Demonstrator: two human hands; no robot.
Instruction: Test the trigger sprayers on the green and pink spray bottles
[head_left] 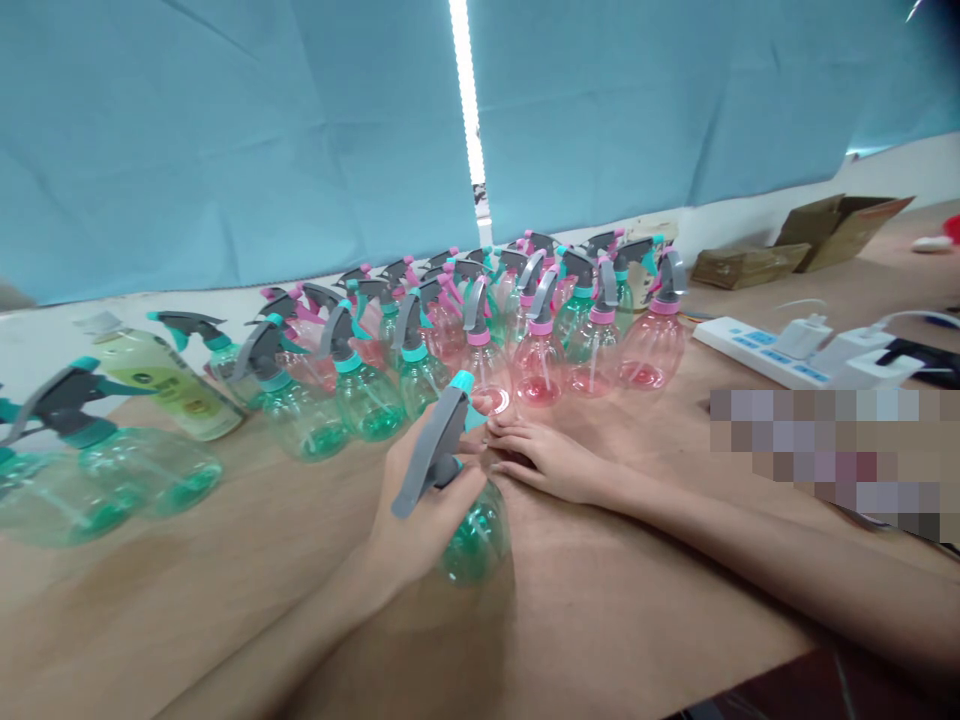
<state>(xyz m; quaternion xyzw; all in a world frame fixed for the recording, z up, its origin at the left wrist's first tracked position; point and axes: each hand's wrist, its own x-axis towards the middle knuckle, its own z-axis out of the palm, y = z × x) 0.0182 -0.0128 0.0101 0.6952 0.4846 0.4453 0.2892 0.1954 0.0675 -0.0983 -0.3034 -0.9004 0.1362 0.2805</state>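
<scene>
My left hand is wrapped round the neck of a clear green spray bottle, which has a grey trigger head and a turquoise nozzle. The bottle stands close in front of me, its lower body showing past the thumb. Just to its right, my right hand rests low over the table with its fingers stretched toward the bottle and nothing visible in them. Whether those fingertips touch the bottle is hard to tell. Behind both hands stand a pink spray bottle and a green spray bottle, among several others.
More green spray bottles stand at the left, near a yellow-green labelled bottle. A white power strip with plugged-in chargers lies at the right. Behind it sit open cardboard boxes. Blue sheeting hangs behind the brown table.
</scene>
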